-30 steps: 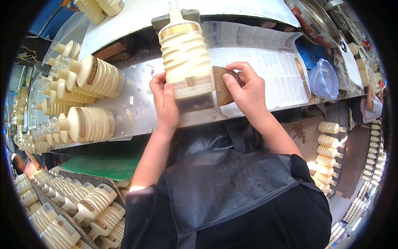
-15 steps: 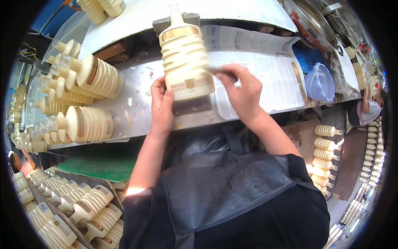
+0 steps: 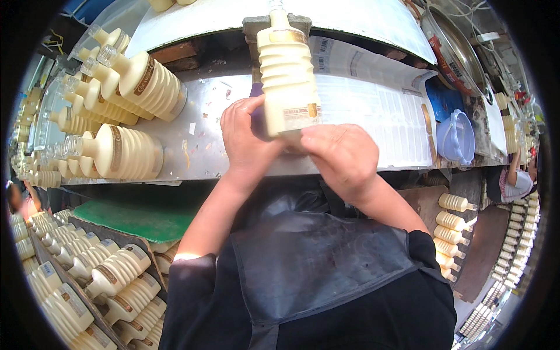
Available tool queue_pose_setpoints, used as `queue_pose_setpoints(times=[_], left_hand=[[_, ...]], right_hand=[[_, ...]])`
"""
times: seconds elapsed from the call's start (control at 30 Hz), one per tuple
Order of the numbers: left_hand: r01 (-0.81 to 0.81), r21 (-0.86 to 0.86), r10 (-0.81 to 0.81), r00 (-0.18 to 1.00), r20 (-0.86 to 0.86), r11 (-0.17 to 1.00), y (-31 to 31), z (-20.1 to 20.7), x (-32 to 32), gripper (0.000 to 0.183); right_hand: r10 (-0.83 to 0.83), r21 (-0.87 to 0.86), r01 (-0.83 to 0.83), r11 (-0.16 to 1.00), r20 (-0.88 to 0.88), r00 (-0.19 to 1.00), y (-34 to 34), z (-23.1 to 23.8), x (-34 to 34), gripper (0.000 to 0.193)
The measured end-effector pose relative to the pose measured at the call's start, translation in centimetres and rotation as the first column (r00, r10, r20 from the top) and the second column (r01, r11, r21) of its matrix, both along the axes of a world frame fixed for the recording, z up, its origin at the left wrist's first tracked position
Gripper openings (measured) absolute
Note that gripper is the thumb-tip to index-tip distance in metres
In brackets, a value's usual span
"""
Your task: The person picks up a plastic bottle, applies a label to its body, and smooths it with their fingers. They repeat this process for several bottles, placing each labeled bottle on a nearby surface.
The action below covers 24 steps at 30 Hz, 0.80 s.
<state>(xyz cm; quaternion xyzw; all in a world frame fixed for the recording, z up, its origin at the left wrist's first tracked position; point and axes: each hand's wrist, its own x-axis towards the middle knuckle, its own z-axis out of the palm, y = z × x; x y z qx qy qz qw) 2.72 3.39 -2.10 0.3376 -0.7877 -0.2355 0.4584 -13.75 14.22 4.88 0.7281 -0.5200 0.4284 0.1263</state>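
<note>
A ribbed cream-coloured bottle (image 3: pixel 287 73) lies with its clear neck pointing away, the neck end propped on a dark block (image 3: pixel 252 24). At its lower left side my left hand (image 3: pixel 248 137) is closed round the base, some fingers hidden behind the bottle. My right hand (image 3: pixel 344 153) is pinched at the bottle's lower right edge, beside the label with its gold emblem. What those fingers pinch, if anything, is hidden. Printed label sheets (image 3: pixel 373 102) lie on the bench just right of the bottle.
Several similar bottles (image 3: pixel 131 153) lie at the left of the metal bench (image 3: pixel 201 143). A lilac basket (image 3: pixel 455 139) and a large metal bowl (image 3: pixel 452 49) are at the right. Racks of bottles (image 3: pixel 119 271) stand lower left, and another person (image 3: pixel 516 181) is far right.
The bottle has turned, so its emblem now sits toward the right. My right hand has moved from its right side down to the lower edge; my left hand has taken a fuller hold.
</note>
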Motion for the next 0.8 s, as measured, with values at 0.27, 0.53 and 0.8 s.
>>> queue_pose_setpoints(times=[0.27,0.53,0.8], left_hand=[[-0.024,-0.141,0.023,1.000,-0.011,0.990,-0.1,0.3,-0.7,0.065],[-0.017,0.027,0.017,1.000,-0.015,1.000,-0.1,-1.0,-0.2,0.066],[0.196,0.426,-0.149,0.979,-0.141,0.883,-1.0,-2.4,1.4,0.084]], right_hand=[[0.061,0.046,-0.051,0.998,-0.249,0.967,-0.3,2.2,1.7,0.027],[0.027,0.103,-0.011,0.995,-0.158,0.987,-1.3,2.9,3.3,0.032],[-0.472,0.551,0.218,0.806,0.376,0.797,-0.8,-2.9,-0.8,0.028]])
